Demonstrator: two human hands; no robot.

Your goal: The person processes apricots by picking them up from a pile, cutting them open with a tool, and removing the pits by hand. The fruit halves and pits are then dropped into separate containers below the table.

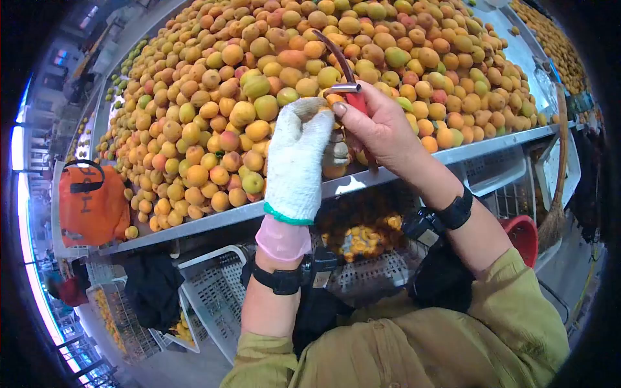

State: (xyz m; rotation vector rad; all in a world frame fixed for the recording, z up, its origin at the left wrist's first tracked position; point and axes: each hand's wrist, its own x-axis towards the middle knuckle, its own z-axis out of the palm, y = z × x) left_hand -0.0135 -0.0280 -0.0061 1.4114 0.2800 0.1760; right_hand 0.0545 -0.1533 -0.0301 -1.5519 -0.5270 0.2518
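Observation:
My left hand [297, 149], in a white knit glove with a green hem over a pink glove, is closed on an apricot at the table's near side; the fruit is mostly hidden by the fingers. My bare right hand [372, 123] is wrapped round a tool with a red handle [357, 102] and a metal end [346, 87], which meets the fruit at my left fingertips. A dark curved strip extends up from this tool. Behind both hands lies a large heap of apricots [242, 113], orange, yellow and some green.
The metal table edge [233, 216] runs below the heap. An orange bag [94, 204] hangs at left. Under the edge are a white crate [220, 291] and a crate holding cut fruit [365, 242]. A red bucket [522, 239] and a broom [554, 223] stand at right.

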